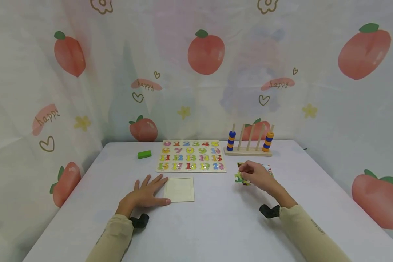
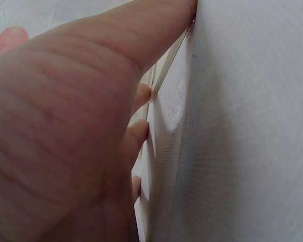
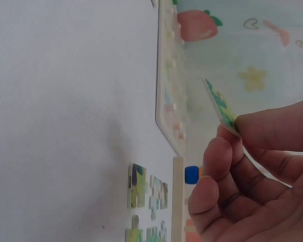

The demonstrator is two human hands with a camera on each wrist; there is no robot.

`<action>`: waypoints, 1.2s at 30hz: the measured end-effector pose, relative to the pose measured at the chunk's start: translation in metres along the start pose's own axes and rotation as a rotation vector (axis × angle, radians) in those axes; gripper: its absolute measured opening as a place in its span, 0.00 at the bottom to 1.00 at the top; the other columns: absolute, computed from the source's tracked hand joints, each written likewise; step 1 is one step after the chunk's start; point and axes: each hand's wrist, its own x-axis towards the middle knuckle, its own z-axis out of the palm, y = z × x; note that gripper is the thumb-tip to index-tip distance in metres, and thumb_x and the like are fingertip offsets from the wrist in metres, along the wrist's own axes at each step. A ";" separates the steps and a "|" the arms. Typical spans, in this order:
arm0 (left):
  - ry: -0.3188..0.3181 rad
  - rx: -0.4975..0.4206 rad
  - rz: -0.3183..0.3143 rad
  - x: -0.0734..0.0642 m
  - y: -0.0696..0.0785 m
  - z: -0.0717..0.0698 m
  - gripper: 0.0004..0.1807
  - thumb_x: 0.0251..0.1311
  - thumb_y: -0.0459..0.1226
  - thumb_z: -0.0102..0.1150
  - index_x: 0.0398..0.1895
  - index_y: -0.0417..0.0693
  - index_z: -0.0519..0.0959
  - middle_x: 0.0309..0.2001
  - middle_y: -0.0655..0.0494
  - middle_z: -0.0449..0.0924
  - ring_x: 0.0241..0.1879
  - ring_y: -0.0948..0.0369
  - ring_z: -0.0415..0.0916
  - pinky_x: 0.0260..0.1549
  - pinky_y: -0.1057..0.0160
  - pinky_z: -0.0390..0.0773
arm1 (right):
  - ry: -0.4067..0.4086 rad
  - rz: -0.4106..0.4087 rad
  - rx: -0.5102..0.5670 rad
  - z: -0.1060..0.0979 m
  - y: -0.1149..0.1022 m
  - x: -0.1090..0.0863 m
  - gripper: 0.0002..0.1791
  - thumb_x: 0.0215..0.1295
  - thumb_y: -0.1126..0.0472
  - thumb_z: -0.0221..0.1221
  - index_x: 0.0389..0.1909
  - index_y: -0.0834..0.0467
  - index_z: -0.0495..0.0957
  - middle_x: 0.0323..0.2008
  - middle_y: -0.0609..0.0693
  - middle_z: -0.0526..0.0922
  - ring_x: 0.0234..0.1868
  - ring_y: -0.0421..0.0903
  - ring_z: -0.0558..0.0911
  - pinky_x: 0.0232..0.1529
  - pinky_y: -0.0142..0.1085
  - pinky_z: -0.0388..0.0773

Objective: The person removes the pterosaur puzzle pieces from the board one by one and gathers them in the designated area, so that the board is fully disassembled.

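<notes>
My left hand (image 1: 147, 193) lies on the table with its fingers spread. Its thumb and a fingertip touch the left edge of a square, pale wooden puzzle tray (image 1: 179, 190). In the left wrist view the thumb (image 2: 156, 30) reaches to the tray's edge. My right hand (image 1: 257, 176) pinches a green jigsaw piece (image 3: 221, 107) between thumb and index finger, raised off the table and tilted. Below that hand lie several loose jigsaw pieces (image 3: 137, 186), partly covered by the hand in the head view.
Behind the tray lies a number puzzle board (image 1: 191, 156). A green block (image 1: 144, 154) sits to its left. At the back right stands a wooden peg rack (image 1: 248, 153) with blue and orange rings on its outer pegs. A printed curtain (image 1: 196, 91) hangs behind the table.
</notes>
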 end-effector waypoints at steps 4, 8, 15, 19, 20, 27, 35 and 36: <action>-0.002 0.002 -0.007 -0.001 0.002 -0.002 0.56 0.60 0.68 0.67 0.87 0.57 0.59 0.87 0.48 0.47 0.84 0.35 0.34 0.75 0.26 0.29 | 0.008 0.005 -0.003 -0.008 0.003 -0.005 0.09 0.76 0.67 0.61 0.52 0.68 0.79 0.44 0.58 0.84 0.44 0.52 0.80 0.45 0.44 0.84; 0.005 -0.002 -0.007 0.002 -0.001 0.001 0.56 0.59 0.68 0.68 0.86 0.57 0.60 0.87 0.47 0.48 0.84 0.35 0.34 0.74 0.26 0.28 | 0.024 0.003 -0.010 -0.015 0.009 -0.009 0.10 0.77 0.67 0.60 0.52 0.69 0.79 0.45 0.58 0.84 0.45 0.52 0.80 0.45 0.43 0.83; 0.015 -0.003 -0.001 0.008 -0.010 0.010 0.56 0.59 0.69 0.67 0.87 0.60 0.59 0.87 0.51 0.47 0.84 0.37 0.32 0.75 0.27 0.26 | 0.044 0.026 -0.017 -0.027 0.019 -0.016 0.11 0.78 0.67 0.60 0.54 0.70 0.78 0.46 0.59 0.84 0.45 0.53 0.80 0.43 0.41 0.83; 0.031 -0.014 0.012 0.008 -0.010 0.010 0.57 0.58 0.70 0.67 0.86 0.59 0.59 0.87 0.50 0.47 0.84 0.36 0.32 0.74 0.27 0.25 | 0.053 0.039 -0.019 -0.036 0.025 -0.018 0.12 0.79 0.66 0.59 0.55 0.71 0.77 0.46 0.59 0.84 0.44 0.53 0.80 0.43 0.44 0.83; 0.033 -0.011 0.015 0.007 -0.010 0.009 0.57 0.58 0.71 0.66 0.86 0.58 0.60 0.87 0.49 0.48 0.84 0.36 0.32 0.74 0.27 0.25 | 0.057 0.044 -0.017 -0.038 0.026 -0.018 0.12 0.79 0.66 0.59 0.55 0.70 0.77 0.46 0.58 0.84 0.44 0.53 0.80 0.43 0.44 0.83; 0.026 -0.011 0.016 0.008 -0.010 0.007 0.56 0.60 0.69 0.66 0.87 0.57 0.59 0.87 0.48 0.48 0.84 0.36 0.33 0.75 0.27 0.26 | 0.074 0.063 -0.029 -0.052 0.035 -0.021 0.12 0.81 0.67 0.57 0.56 0.71 0.76 0.45 0.59 0.84 0.43 0.53 0.80 0.40 0.41 0.81; 0.019 0.010 0.010 0.007 -0.008 0.005 0.56 0.60 0.70 0.66 0.86 0.59 0.59 0.87 0.49 0.48 0.84 0.35 0.35 0.74 0.25 0.29 | 0.091 0.135 -0.047 -0.064 0.051 -0.022 0.14 0.82 0.64 0.57 0.57 0.71 0.76 0.45 0.59 0.84 0.44 0.58 0.80 0.41 0.42 0.79; 0.018 0.008 0.010 0.007 -0.008 0.005 0.56 0.60 0.70 0.66 0.87 0.59 0.59 0.87 0.49 0.48 0.84 0.35 0.34 0.74 0.25 0.29 | 0.092 0.141 -0.048 -0.065 0.053 -0.021 0.14 0.82 0.64 0.57 0.57 0.71 0.76 0.44 0.59 0.84 0.45 0.58 0.80 0.41 0.41 0.79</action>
